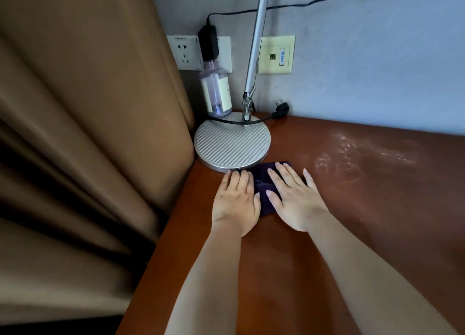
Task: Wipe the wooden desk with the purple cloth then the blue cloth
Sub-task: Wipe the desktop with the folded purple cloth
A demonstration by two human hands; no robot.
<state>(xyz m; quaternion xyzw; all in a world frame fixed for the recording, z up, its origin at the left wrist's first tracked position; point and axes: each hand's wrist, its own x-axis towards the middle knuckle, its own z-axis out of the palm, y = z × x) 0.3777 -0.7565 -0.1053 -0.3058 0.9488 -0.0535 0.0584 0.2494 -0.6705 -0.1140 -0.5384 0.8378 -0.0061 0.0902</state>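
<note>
Left hand (236, 198) flat, fingers straight and together, palm down on the left part of the purple cloth (264, 186); grips nothing, only presses; fingertips at 12 o'clock just beside, perhaps touching, the rim of the lamp base (231, 143); contact hard to tell. Right hand (294, 198) likewise spread flat, fingers straight and splayed, pressing on the right part of the cloth; thumb lying across the dark fabric between the two hands.

Purple cloth folded small, pinned to the counter (377, 208) under both palms, far edge close under the lamp base at 12 o'clock. Blue cloth nowhere in view.

Outward: round ribbed lamp base at 12 o'clock, silver lamp arm (259, 32) rising from it; black cable (241, 120) draped over the back of the base, loose plug (280, 108) lying at 1 o'clock against the wall; clear bottle (216, 93) upright behind the base at 11 o'clock; curtain (88, 133) hanging off the counter's left edge, 9 o'clock. Pale dusty smear (352, 148) at 2 o'clock, looks unwiped.

Risks, judged: a push toward 12 o'clock would likely butt the base and shunt it into the bottle, tipping it; cable could snag on fingers; flat unclenched palms could slide over the cloth and leave it behind or bunch it; sweeping toward 9 o'clock could drop the cloth off the edge behind the curtain.
</note>
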